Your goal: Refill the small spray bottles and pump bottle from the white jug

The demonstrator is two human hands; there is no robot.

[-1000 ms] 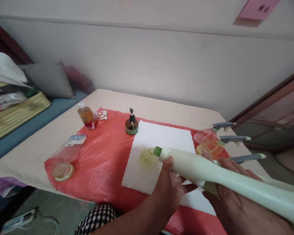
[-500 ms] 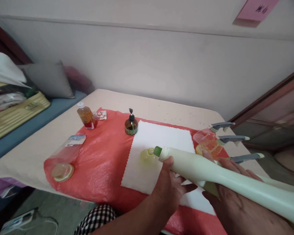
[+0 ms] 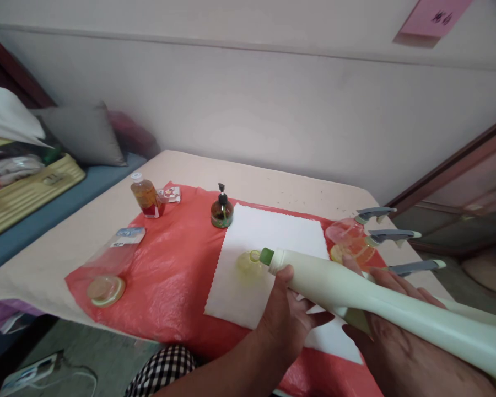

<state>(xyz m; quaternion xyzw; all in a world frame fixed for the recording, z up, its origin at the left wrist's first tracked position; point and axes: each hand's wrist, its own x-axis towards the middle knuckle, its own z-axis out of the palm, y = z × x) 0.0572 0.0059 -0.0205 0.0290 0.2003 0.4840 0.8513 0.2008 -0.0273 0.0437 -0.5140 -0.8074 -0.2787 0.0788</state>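
A large pale green plastic bottle (image 3: 339,278) lies tilted nearly sideways across the right half of the view. Its green tip (image 3: 267,255) points left over a white cloth (image 3: 281,223). My left hand (image 3: 283,314) is closed around the bottle's neck end, thumb on top. Farther back along the body, my right hand (image 3: 392,325) grips from beneath and behind, its fingers partly hidden. Just beyond the tip is a small yellowish ring (image 3: 254,256), above a pale yellow translucent patch (image 3: 248,269); I cannot tell whether that is liquid or an object.
The cloth lies on a red plastic sheet (image 3: 169,264) over a table (image 3: 190,165). A dark pump bottle (image 3: 222,214) stands behind; an amber bottle (image 3: 146,196) and clear container (image 3: 116,251) are left. Several spray bottles (image 3: 357,242) lie at right. A wall (image 3: 248,110) rises behind.
Almost nothing differs: both hands and the pale green bottle keep the same place. The red sheet's left corner reaches slightly farther left.
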